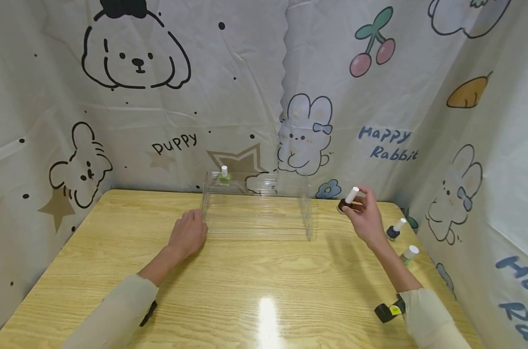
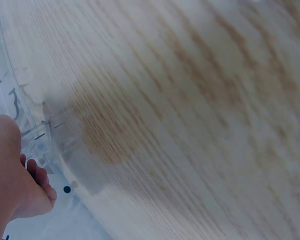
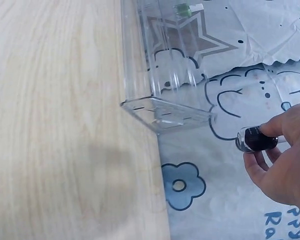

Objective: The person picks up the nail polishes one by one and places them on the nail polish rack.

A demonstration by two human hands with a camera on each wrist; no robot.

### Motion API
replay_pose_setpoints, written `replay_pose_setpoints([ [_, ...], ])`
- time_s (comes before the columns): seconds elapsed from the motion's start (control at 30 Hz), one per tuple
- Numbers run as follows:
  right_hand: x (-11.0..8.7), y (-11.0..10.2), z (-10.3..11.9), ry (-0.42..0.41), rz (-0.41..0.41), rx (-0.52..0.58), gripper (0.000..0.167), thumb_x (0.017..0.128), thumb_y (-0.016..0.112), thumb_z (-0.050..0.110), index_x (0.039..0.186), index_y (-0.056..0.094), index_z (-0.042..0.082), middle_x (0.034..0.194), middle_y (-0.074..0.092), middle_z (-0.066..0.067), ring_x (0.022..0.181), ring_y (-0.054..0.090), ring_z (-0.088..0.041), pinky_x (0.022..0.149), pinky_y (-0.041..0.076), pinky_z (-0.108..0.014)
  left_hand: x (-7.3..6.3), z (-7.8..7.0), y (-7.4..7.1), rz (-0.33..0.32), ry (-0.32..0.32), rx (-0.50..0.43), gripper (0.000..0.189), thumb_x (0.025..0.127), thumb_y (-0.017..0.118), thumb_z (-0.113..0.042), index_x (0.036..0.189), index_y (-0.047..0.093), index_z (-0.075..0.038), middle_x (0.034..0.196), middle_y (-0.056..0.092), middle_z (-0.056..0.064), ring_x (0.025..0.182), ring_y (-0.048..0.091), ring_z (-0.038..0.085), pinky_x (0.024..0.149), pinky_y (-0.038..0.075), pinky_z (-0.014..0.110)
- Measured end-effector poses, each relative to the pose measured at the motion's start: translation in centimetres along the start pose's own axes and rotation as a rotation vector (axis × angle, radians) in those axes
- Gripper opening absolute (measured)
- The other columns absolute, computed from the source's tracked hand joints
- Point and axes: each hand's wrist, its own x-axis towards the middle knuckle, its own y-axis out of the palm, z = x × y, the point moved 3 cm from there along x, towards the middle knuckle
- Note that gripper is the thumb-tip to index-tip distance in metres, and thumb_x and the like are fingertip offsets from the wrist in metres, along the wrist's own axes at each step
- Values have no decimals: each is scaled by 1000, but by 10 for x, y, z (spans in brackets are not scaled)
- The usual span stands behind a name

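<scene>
A clear tiered plastic rack point(image 1: 257, 232) stands at the back of the table. My left hand point(image 1: 188, 234) grips its left side near the front corner; in the left wrist view the curled fingers point(image 2: 39, 175) lie by the rack's transparent edge point(image 2: 36, 131). On the top tier, at the left, stands a green nail polish bottle point(image 1: 225, 179) with a white cap. To the right of the rack, my right hand point(image 1: 365, 215) pinches a dark red nail polish bottle point(image 3: 257, 139) between thumb and fingers. That bottle is tilted and held above the tabletop, apart from the rack.
Along the table's right side stand a dark blue nail polish bottle point(image 1: 393, 232) and a pale green one point(image 1: 408, 256), both white-capped, beside my right forearm. Printed curtains point(image 1: 246, 72) hang behind and on both sides of the wooden table point(image 1: 229, 291).
</scene>
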Motion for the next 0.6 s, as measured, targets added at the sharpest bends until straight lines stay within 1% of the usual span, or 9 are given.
replay_pose_setpoints([
  [0.1,7,4,8,-34,18,-23,59,96,60,-3,146,28,1,127,51,-29,111,58,-44,80,46,-16,0,0,1,-4,4,-1,14,98,50,-7,88,43,0,76,42,10,66,43,27,57,38,41],
  [0.27,18,13,19,-73,54,-20,55,96,59,-5,143,31,1,126,48,-25,109,59,-44,81,49,-21,1,-1,1,-14,4,0,16,98,51,-8,87,43,-1,75,41,10,66,42,26,58,38,41],
  [0.37,25,19,24,-80,80,-27,54,97,59,-4,143,31,1,126,48,-25,108,60,-44,82,51,-27,2,0,1,-8,-1,-5,15,98,49,-9,88,43,-1,76,42,10,67,43,27,59,39,42],
  [0.47,32,27,30,-74,104,-17,54,97,58,-4,143,31,2,126,48,-26,109,60,-44,85,51,-35,1,0,0,2,-6,-15,15,99,47,-9,88,43,0,77,42,10,68,43,27,59,38,42],
  [0.6,42,37,38,-72,141,-10,55,97,57,-4,145,29,1,127,48,-26,111,59,-43,90,50,-44,1,1,1,15,-4,-20,16,100,45,-9,87,42,-1,76,41,10,67,41,27,59,37,41],
])
